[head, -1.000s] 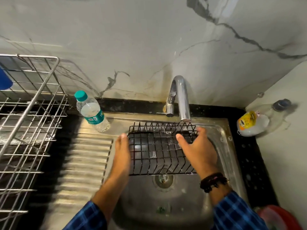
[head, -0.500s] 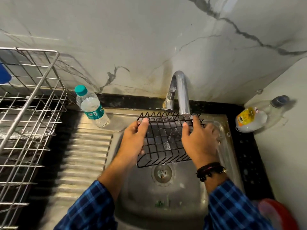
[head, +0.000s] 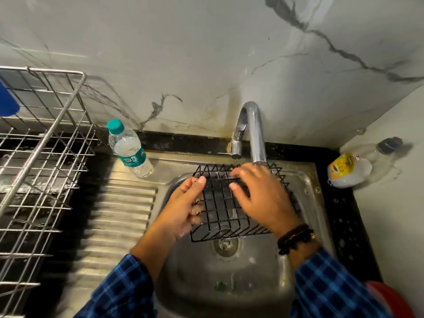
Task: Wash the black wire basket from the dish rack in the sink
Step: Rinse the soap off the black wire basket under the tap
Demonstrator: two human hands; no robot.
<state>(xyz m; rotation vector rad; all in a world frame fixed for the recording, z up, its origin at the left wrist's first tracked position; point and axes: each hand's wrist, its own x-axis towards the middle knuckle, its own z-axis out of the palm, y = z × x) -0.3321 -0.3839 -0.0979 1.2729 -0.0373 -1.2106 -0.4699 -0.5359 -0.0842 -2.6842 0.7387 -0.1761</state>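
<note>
Since the earlier frame my right hand point(head: 261, 198) had slid across the black wire basket point(head: 226, 211), fingers spread flat, perhaps rubbing; my left hand point(head: 183, 207) gripped its left edge over the sink point(head: 305, 180). Best to hold it under the tap point(head: 253, 131).

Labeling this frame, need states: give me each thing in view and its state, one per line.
Basket: held over the sink, under the spout.
Left hand: gripping the basket's left side.
Right hand: spread on the basket, blurred.
Tap: flow not discernible.
Water bottle: capped, upright, partly full.
Soap bottle: lying on its side, capped.
Dish rack: on the counter, left.
</note>
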